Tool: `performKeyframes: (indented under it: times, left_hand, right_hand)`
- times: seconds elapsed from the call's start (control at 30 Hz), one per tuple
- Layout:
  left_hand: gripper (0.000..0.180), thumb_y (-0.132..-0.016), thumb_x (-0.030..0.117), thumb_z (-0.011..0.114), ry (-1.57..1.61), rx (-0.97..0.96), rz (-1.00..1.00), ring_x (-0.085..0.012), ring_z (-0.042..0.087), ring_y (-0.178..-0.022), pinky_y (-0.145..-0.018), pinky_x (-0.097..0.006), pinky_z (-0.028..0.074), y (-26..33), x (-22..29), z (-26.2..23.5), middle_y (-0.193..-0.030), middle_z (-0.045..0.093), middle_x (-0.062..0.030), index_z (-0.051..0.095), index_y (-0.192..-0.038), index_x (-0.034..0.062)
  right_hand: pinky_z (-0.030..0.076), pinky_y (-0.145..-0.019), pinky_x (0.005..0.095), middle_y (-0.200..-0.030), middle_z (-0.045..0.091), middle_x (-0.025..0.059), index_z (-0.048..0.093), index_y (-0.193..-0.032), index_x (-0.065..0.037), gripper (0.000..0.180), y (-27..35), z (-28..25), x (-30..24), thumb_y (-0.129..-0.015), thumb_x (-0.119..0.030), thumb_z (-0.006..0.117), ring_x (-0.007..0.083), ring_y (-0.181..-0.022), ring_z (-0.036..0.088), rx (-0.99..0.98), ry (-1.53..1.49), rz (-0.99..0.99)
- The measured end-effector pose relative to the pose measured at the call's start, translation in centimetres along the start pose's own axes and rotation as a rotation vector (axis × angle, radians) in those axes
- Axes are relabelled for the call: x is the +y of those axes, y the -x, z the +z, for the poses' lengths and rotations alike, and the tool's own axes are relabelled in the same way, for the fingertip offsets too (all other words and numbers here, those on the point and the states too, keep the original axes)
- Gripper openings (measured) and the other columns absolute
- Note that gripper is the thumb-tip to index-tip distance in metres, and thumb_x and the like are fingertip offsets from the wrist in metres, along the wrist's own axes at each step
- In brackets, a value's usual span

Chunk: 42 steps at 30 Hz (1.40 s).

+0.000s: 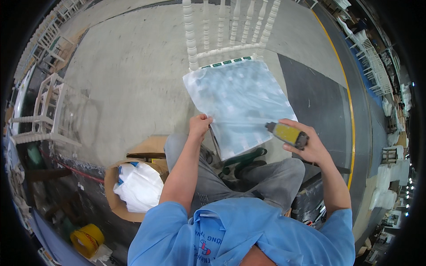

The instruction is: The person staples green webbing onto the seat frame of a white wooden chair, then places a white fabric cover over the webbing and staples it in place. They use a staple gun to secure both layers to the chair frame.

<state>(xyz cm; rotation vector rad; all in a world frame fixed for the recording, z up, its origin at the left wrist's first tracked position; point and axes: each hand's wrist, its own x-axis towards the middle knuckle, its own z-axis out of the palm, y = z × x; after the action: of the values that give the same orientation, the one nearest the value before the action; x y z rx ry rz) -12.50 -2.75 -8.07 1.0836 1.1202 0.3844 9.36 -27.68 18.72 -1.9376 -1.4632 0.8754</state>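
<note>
A white chair with turned spindles point(221, 26) stands in front of me, its back on the far side. Over its seat lies a thin, pale white sheet point(242, 99), with strips of green and white webbing point(226, 62) showing past its far edge. At the sheet's near left edge, my left hand point(199, 126) pinches the material between closed fingers. My right hand point(310, 144) is wrapped around a yellow and black hand tool point(287, 133) above the sheet's right side. The tool's narrow dark end points left; its exact kind is unclear.
A cardboard box point(112, 190) with folded white sheets point(140, 186) sits by my left leg. Farther left are a yellow tub point(87, 240) and white chair frames point(55, 108). A yellow floor line point(350, 115) runs along the right, with stacked chair parts point(372, 66) beyond.
</note>
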Motion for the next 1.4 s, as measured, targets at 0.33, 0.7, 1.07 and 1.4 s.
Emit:
performKeyframes:
  times: [0.33, 0.7, 1.07, 1.4]
  left_hand:
    - [0.005, -0.084, -0.001, 0.067, 0.098, -0.013, 0.053, -0.0083, 0.054, -0.064, -0.059, -0.028, 0.044, -2.7, -2.8, -0.6, -0.075, 0.064, 0.0010, 0.071, -0.086, 0.0012]
    - [0.002, -0.074, 0.002, 0.066, 0.000, 0.055, 0.066, -0.0144, 0.048, -0.059, -0.056, -0.035, 0.041, -2.7, -2.8, -0.7, -0.064, 0.056, -0.0039, 0.064, -0.074, 0.0005]
    - [0.011, -0.084, 0.008, 0.077, 0.099, 0.035, -0.032, -0.0098, 0.053, -0.065, -0.057, -0.030, 0.042, -2.0, -1.1, -1.0, -0.077, 0.062, 0.0004, 0.069, -0.090, 0.0037]
    - [0.029, -0.087, 0.023, 0.082, -0.258, 0.218, -0.009, -0.0108, 0.048, -0.061, -0.055, -0.030, 0.040, -3.5, 2.2, 0.5, -0.076, 0.060, 0.0001, 0.063, -0.085, 0.0017]
  right_hand:
    - [0.054, -0.095, 0.0399, -0.124, 0.073, 0.0126, 0.061, -0.142, -0.020, 0.067, -14.9, 9.3, 0.3, -0.080, -0.008, 0.083, 0.0325, -0.111, 0.070, -0.585, 0.191, -0.079]
    - [0.055, -0.091, 0.0421, -0.115, 0.075, 0.0142, 0.060, -0.142, -0.023, 0.069, -19.5, 14.1, 2.4, -0.079, -0.010, 0.084, 0.0345, -0.103, 0.071, -0.723, 0.288, -0.094]
    - [0.054, -0.091, 0.0449, -0.115, 0.074, 0.0157, 0.059, -0.143, -0.024, 0.067, -18.0, 13.5, 3.0, -0.080, -0.017, 0.083, 0.0379, -0.106, 0.069, -0.600, 0.266, -0.182]
    - [0.054, -0.093, 0.0419, -0.123, 0.071, 0.0157, 0.059, -0.143, -0.020, 0.068, -10.8, 7.3, 3.3, -0.081, -0.010, 0.083, 0.0370, -0.111, 0.068, -0.325, 0.030, -0.038]
